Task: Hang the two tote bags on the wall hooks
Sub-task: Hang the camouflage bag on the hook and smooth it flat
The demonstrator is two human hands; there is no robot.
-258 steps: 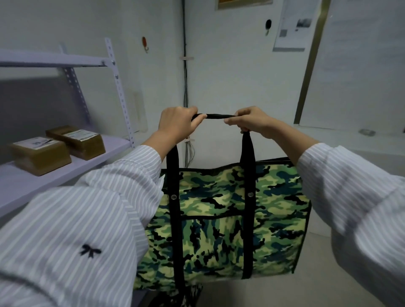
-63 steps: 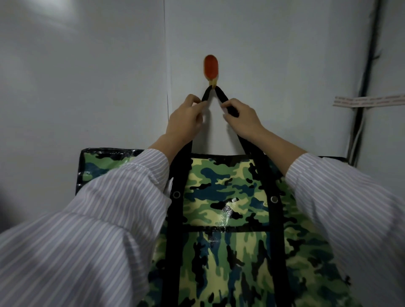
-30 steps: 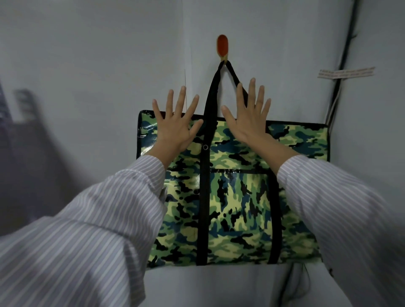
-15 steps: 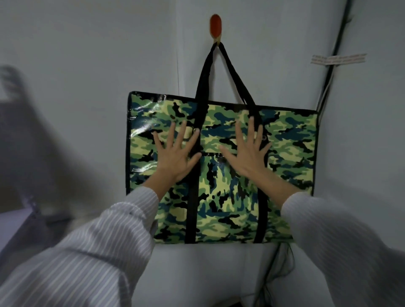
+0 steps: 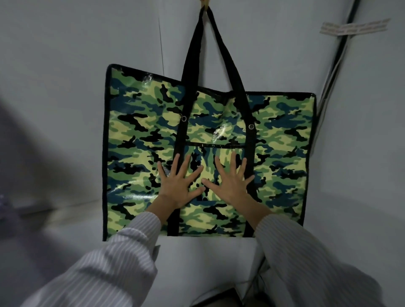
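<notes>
Camouflage tote bag (image 5: 219,131) hangs flat against a pale wall (image 5: 65,65), its two black handles (image 5: 225,54) rising to meet at a single hook (image 5: 205,2) that sits at the very top edge of the view, only its lower tip showing. The left hand (image 5: 178,188) and right hand (image 5: 230,186) are both spread wide, fingers splayed, palms pressed against the lower middle of the bag's front, side by side with thumbs nearly touching; neither hand grips anything. Striped sleeves (image 5: 122,258) reach up from the bottom of the view. Judging by how the bag lies, one of the two bags looks hung, and the hands seem to be steadying or smoothing it against the wall. A second tote bag is not in view, nor is a second hook, so the other half of the task appears undone. The bag's top left corner stands a little higher than the right, so it hangs slightly askew. To the right, the bag's edge lies just beside a wall corner where dark cables (image 5: 335,65) run down, with a strip of tape (image 5: 355,27) across them higher up; there is little spare room on that side. To the left the wall is bare and open, though the far left is blurred shadow. Below the bag the wall continues clear.
</notes>
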